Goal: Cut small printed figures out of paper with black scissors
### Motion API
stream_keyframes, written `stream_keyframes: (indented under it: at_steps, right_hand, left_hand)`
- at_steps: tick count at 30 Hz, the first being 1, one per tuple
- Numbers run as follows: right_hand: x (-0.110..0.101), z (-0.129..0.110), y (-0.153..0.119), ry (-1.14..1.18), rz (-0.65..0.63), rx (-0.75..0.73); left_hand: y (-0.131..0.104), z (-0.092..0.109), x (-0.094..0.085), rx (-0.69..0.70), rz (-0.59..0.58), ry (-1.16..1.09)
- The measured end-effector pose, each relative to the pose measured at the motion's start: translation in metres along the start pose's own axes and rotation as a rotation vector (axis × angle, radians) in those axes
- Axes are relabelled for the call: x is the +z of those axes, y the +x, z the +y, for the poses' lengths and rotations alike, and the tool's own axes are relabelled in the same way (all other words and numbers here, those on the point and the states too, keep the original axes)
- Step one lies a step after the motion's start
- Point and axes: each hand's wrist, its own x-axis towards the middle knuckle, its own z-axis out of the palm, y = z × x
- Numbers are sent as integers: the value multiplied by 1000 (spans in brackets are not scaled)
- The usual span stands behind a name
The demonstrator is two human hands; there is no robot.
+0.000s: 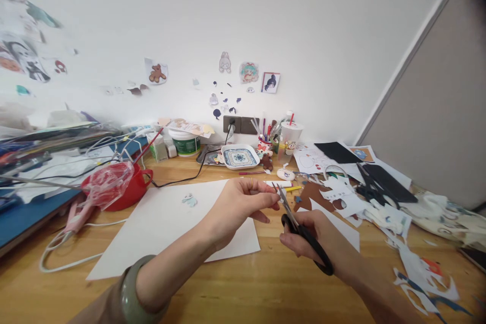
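Note:
Black-handled scissors (296, 225) are gripped in my right hand (319, 238), their blades slightly parted and pointing up and away. My left hand (243, 202) is at the blade tips, thumb and forefinger pinched together on a tiny light piece that is too small to make out clearly. Under my left forearm lies a large white sheet (152, 228), and a small pale-blue cutout (189, 200) rests on it. Both hands are above the wooden table (243, 288).
A square patterned dish (240, 156), a lidded plastic cup (289, 142) and a pen holder stand at the back. Paper scraps (417, 263), brown paper and other scissors (374, 187) cover the right side. A red pot (125, 187) and cables sit left.

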Motion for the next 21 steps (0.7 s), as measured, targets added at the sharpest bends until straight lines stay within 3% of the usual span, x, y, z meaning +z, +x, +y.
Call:
stream_keyframes:
  at_steps: [21]
  right_hand:
    - [2, -2, 1, -44, 45, -23]
  left_hand:
    - [-2, 0, 3, 0, 9, -3]
